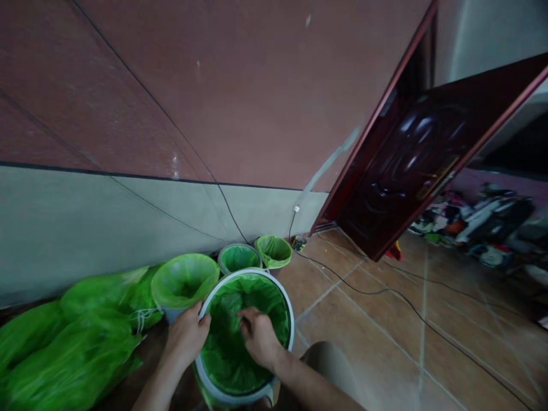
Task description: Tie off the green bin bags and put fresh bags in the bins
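A round bin with a pale grey rim point(291, 311) stands in front of me, and a green plastic bag point(226, 365) lines its inside. On the left side, my left hand point(186, 337) is closed on the rim, thumb toward the inside and fingers outside. My right hand point(260, 337) reaches over the bin's opening with its fingers curled closed close to the liner. Whether the fingertips pinch the green plastic is not clear.
Against the wall stand several more lined bins: a wide one point(185, 279), a middle one point(240, 258) and a small one point(274, 251). Filled green bags point(72, 342) lie at left. A black cable point(368, 293) crosses the tiled floor; a dark red door point(406, 160) stands open.
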A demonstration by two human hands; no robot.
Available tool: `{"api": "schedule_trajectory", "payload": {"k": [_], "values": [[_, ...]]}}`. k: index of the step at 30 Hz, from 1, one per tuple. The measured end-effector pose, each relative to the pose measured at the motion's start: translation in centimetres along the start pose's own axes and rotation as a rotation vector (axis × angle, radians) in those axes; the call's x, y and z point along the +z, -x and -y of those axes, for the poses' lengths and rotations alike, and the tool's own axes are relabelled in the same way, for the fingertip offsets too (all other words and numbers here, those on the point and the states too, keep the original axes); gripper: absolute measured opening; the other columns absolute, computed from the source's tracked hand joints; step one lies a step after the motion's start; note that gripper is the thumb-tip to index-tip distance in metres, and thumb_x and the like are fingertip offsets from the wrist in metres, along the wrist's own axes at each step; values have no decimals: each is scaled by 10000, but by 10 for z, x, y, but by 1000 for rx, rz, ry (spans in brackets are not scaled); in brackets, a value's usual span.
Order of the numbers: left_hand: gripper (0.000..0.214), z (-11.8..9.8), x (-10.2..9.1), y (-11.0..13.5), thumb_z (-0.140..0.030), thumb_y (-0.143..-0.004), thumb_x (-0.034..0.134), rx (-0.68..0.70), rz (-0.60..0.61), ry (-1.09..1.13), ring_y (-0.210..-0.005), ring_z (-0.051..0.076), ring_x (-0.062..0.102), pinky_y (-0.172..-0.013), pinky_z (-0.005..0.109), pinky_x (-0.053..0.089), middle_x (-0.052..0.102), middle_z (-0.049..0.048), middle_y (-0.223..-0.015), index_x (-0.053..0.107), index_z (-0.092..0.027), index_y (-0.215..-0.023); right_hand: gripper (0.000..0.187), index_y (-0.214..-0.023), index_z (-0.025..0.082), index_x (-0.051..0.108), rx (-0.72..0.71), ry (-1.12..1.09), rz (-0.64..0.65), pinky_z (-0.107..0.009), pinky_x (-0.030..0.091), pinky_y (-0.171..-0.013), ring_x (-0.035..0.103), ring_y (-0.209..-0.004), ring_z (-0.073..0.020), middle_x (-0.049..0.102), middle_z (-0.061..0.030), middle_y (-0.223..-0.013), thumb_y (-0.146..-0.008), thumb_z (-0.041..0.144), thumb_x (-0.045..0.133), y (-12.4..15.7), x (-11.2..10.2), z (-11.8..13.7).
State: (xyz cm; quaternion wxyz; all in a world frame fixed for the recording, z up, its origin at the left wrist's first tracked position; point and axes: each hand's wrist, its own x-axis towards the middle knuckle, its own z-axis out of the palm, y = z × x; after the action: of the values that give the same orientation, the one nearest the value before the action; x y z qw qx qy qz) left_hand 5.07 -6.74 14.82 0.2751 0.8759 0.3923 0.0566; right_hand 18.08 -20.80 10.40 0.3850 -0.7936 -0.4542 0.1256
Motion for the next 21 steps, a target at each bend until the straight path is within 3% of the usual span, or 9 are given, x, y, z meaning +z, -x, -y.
{"api": "schedule_trajectory", "payload": {"k": [3,5,6,9,11,14,17,19,21], "values": [[236,4,6,-5,-241,-889,393,18,3,39,-862,197,672,-707,243,443,722,78,-923,614,-184,-948,379,-1181,155,617,-38,132,-330,-397,414,-1029,553,-1144,-234,616,-130,-1214,-830,164,476,14,-50,-19],[235,8,10,-8,-254,-882,402,11,6,70,-866,199,672,-710,244,451,725,70,-918,621,-190,-936,466,-1242,139,571,96,166,-449,-463,382,-1047,518,-1186,-285,579,-160,-1266,-786,232,562,19,-71,-38],[234,10,12,-10,-260,-877,409,8,7,85,-870,201,674,-712,246,456,727,68,-920,626,-192,-932,502,-1245,130,564,194,108,-444,-469,400,-1027,535,-1167,-299,588,-169,-1253,-763,264,595,21,-75,-48],[230,16,18,-14,-290,-866,436,5,9,126,-895,208,678,-727,253,472,736,53,-940,641,-210,-936,459,-1137,116,615,427,-309,-233,-418,511,-862,650,-954,-282,684,-146,-1051,-761,379,594,27,-65,-73],[238,20,23,-17,-325,-867,450,0,17,150,-920,212,680,-755,259,482,740,45,-958,647,-222,-949,406,-1000,116,656,481,-577,-134,-361,540,-744,675,-812,-249,710,-106,-871,-762,436,580,29,-51,-82],[339,25,29,-24,-434,-868,462,-12,29,229,-985,218,676,-827,270,489,733,57,-1026,635,-209,-1053,366,-824,123,666,544,-724,-196,-311,532,-637,670,-717,-233,685,-75,-691,-690,463,648,29,-35,-88],[632,28,32,-30,-552,-836,486,-90,15,339,-1074,239,652,-898,299,493,693,121,-1147,495,-120,-1297,348,-694,134,643,645,-709,-269,-293,512,-551,660,-621,-230,648,-69,-593,-646,477,675,27,-28,-92],[764,27,30,-28,-579,-809,516,-166,-40,337,-1154,275,609,-949,349,485,644,174,-1230,405,-74,-1372,348,-635,142,625,700,-664,-314,-289,502,-521,658,-596,-237,636,-74,-565,-636,487,674,28,-24,-94],[764,22,28,-17,-567,-801,536,-219,-113,322,-1219,304,560,-989,398,469,604,191,-1287,398,-88,-1379,361,-621,146,624,710,-634,-364,-291,504,-519,668,-617,-253,644,-87,-572,-636,505,668,31,-19,-96]]}}
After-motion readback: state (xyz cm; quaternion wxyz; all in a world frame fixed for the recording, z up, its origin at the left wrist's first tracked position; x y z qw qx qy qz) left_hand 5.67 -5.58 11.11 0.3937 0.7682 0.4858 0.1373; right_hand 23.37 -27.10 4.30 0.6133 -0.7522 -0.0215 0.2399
